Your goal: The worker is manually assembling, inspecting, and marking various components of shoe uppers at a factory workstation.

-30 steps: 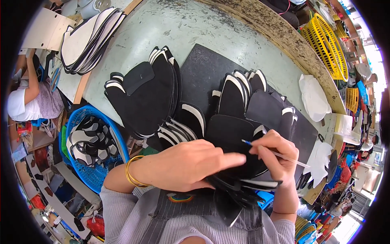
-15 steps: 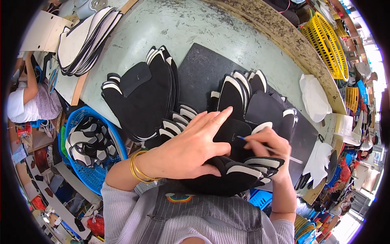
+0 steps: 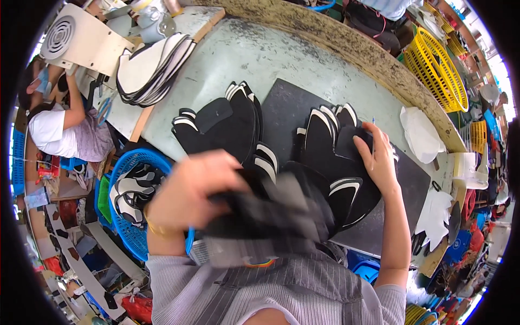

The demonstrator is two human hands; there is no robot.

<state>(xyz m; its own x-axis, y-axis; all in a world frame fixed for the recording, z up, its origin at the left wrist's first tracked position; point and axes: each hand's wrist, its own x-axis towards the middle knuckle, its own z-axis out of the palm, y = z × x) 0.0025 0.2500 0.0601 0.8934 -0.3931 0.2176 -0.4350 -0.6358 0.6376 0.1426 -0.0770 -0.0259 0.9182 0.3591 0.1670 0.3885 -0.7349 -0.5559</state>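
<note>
My left hand [image 3: 189,189], smeared by motion, grips a black fabric piece [image 3: 265,216] low in front of my apron; the piece is blurred too. My right hand [image 3: 381,162] rests its fingers on a fanned stack of black cut pieces with white edges [image 3: 319,141]. The blue tip of a pen [image 3: 374,120] pokes out by its fingertips; the pen's shaft is hidden. Left of that stack lies another pile of similar black pieces [image 3: 227,127]. More white-edged black pieces [image 3: 265,161] show just beyond my left hand.
The right stack lies on a dark board [image 3: 284,97] on the green worktop [image 3: 244,54]. A blue basket [image 3: 120,203] of cut pieces stands left. White-faced pieces [image 3: 146,70] are stacked far left, near a co-worker [image 3: 62,130]. A yellow basket [image 3: 433,70] is far right.
My left hand has moved left and down with a black piece, now blurred. My right hand has left the near pieces, where it held the pen to one, and moved up onto the right stack.
</note>
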